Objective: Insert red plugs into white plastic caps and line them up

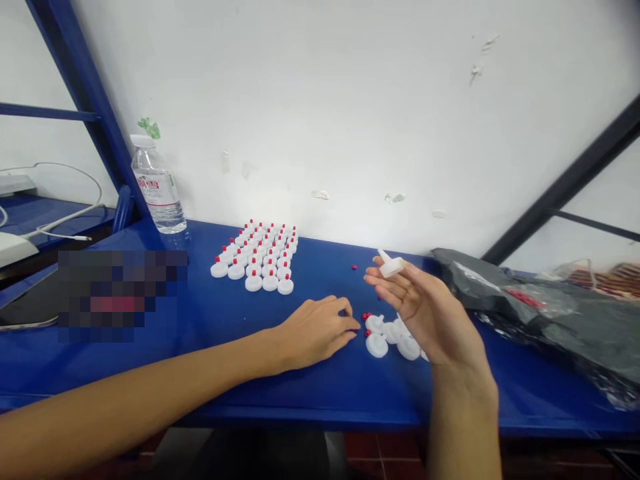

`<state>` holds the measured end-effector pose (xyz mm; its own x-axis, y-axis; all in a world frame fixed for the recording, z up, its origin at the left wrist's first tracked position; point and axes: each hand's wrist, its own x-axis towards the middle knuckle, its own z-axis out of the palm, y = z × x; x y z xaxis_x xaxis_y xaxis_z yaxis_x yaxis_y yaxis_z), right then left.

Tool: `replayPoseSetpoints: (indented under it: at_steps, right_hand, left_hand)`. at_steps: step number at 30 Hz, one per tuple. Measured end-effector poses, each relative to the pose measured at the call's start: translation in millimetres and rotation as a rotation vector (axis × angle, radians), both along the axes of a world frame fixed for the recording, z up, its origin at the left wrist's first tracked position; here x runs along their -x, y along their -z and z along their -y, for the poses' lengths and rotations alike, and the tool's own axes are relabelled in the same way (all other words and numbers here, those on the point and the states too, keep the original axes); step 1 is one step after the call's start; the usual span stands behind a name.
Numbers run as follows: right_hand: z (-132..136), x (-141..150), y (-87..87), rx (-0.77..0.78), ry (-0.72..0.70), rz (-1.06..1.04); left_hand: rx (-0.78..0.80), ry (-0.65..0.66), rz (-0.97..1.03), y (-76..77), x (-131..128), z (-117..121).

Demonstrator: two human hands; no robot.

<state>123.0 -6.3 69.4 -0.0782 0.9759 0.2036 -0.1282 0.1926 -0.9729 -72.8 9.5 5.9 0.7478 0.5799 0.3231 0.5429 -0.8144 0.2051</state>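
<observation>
My right hand (pixel 425 303) is raised over the table, its thumb and fingers gripping the base of a white spout cap (pixel 391 267) whose narrow nozzle points up and left. Low on the tabletop, my left hand (pixel 323 330) has its fingers curled and the fingertips drawn together; whatever they may pinch is too small to make out. Just right of those fingertips lie small red tips (pixel 367 317). Beside them is a loose pile of white spout caps (pixel 377 345), partly hidden behind my right hand. Farther left, white caps with red tips (pixel 253 281) stand upright in several rows.
A water bottle (pixel 159 190) stands at the back left against the white wall. Grey plastic bags (pixel 540 327) cover the right side of the blue table (pixel 300 400). A single red tip (pixel 354 267) lies toward the back. A blurred-out patch (pixel 115 293) hides something at the left.
</observation>
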Motion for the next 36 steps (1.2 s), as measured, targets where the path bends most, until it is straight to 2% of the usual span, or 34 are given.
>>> replayPoseSetpoints:
  at_steps: [5, 8, 10, 14, 16, 22, 28, 32, 36]
  right_hand:
    - [0.8, 2.1, 0.7, 0.001, -0.059, 0.104]
    - [1.2, 5.5, 1.1, 0.002, -0.022, 0.215]
    - [0.8, 8.1, 2.2, -0.018, 0.017, 0.325]
    - [-2.3, 11.3, 8.0, -0.046, 0.028, 0.504]
    - [-4.9, 11.6, 11.9, -0.062, 0.04, 0.536]
    - [-8.5, 12.0, 15.8, -0.09, 0.028, 0.588]
    - [-8.4, 13.1, 15.1, -0.107, 0.037, 0.534]
    - [-8.8, 13.5, 15.9, -0.121, 0.025, 0.554]
    - [-7.8, 14.0, 15.2, -0.143, 0.034, 0.593]
  left_hand:
    - [0.061, -0.031, 0.067, -0.1, 8.8, -9.8]
    - [0.165, -0.051, 0.217, -3.4, 12.5, -12.8]
    - [0.294, -0.091, 0.37, -5.5, 13.0, -14.7]
    - [0.711, -0.15, 0.684, -7.8, 12.6, -21.9]
    - [0.821, -0.153, 0.809, -9.1, 14.2, -26.8]
    - [0.849, -0.154, 0.979, -18.7, 23.1, -34.9]
    - [0.869, -0.046, 0.934, -21.1, 22.0, -31.1]
    - [0.841, -0.052, 0.945, -21.4, 21.0, -28.4]
    - [0.877, -0.055, 0.919, -23.4, 22.0, -26.9]
